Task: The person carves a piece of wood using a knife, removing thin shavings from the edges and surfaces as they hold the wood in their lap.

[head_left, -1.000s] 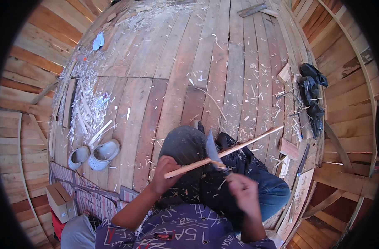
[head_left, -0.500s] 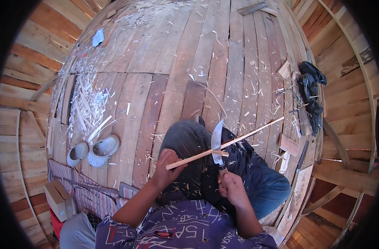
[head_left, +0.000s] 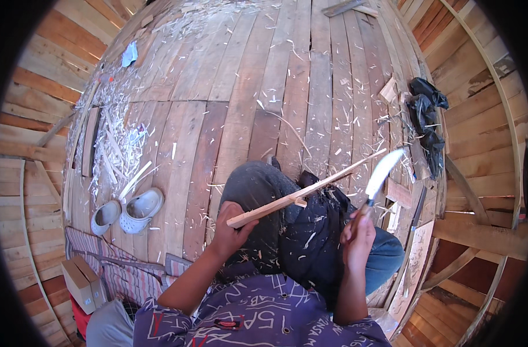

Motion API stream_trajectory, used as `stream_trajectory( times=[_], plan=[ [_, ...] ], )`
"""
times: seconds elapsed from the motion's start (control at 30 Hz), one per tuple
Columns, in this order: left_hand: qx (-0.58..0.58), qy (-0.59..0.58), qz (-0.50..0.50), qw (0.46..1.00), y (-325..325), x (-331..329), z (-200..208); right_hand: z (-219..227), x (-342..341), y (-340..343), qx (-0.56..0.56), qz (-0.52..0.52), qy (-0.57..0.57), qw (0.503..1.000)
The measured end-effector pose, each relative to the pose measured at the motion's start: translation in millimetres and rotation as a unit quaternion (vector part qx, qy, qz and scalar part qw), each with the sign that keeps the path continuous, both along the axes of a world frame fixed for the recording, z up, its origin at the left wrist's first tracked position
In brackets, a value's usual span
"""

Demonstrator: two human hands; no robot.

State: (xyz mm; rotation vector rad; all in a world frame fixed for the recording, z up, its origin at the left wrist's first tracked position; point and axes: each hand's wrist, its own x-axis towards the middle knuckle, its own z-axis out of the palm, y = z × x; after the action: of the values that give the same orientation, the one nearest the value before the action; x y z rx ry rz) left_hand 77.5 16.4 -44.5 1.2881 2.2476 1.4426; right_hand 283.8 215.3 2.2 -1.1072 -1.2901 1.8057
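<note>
My left hand (head_left: 232,226) is closed round the near, thicker end of a long wooden stick (head_left: 324,183), over my bent knee. The stick slants away to the far right. A short piece of wood (head_left: 300,202) juts from its underside near the middle; whether it is a partly cut sliver or a separate bit I cannot tell. My right hand (head_left: 358,231) grips the handle of a large knife (head_left: 382,172). Its broad, curved blade points up and to the right, apart from the stick. Shavings lie on my dark trousers.
Grey clogs (head_left: 142,211) stand at left beside a heap of shavings (head_left: 118,144). A striped cloth (head_left: 125,266) and a cardboard box (head_left: 81,283) lie near left. Black plastic bags (head_left: 424,118), wood scraps (head_left: 398,194) and another long blade (head_left: 418,208) lie at right on the plank floor (head_left: 246,127).
The knife has swung off the stick to the right, with my right hand turning and rising along with it. My left hand keeps its hold, and the stick has shifted slightly left.
</note>
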Motion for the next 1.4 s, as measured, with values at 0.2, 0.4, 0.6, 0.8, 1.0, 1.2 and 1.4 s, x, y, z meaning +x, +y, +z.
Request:
stream_trajectory(
  times=[0.2, 0.4, 0.6, 0.8, 1.0, 1.2, 1.4],
  plan=[
    [0.005, 0.019, -0.005, 1.000, 1.6, 0.1, 5.3, -8.2, 1.0, -25.7, -0.098, 0.278, 0.001, 0.956],
    [0.009, 0.032, -0.009, 0.999, 3.0, -0.9, 4.9, -24.8, -2.9, -26.1, -0.020, 0.200, -0.024, 0.979],
    [-0.007, 0.025, -0.002, 1.000, 1.5, 0.0, 6.2, -16.3, -12.4, -29.6, -0.140, 0.301, 0.028, 0.943],
    [-0.010, 0.014, 0.008, 1.000, 2.3, 2.1, 7.7, -15.8, -24.2, -55.9, -0.016, 0.242, -0.063, 0.968],
    [-0.015, 0.009, 0.025, 1.000, 2.7, 4.7, 10.6, 6.6, -25.3, -38.0, 0.412, 0.205, -0.270, 0.846],
    [-0.024, -0.001, 0.022, 0.999, 2.3, 4.0, 5.5, -0.3, -12.2, -17.1, -0.112, -0.046, 0.105, 0.987],
    [0.000, 0.052, 0.011, 0.999, -0.5, 2.9, 2.4, -8.7, -10.7, -14.5, 0.119, 0.152, -0.053, 0.980]
  ],
)
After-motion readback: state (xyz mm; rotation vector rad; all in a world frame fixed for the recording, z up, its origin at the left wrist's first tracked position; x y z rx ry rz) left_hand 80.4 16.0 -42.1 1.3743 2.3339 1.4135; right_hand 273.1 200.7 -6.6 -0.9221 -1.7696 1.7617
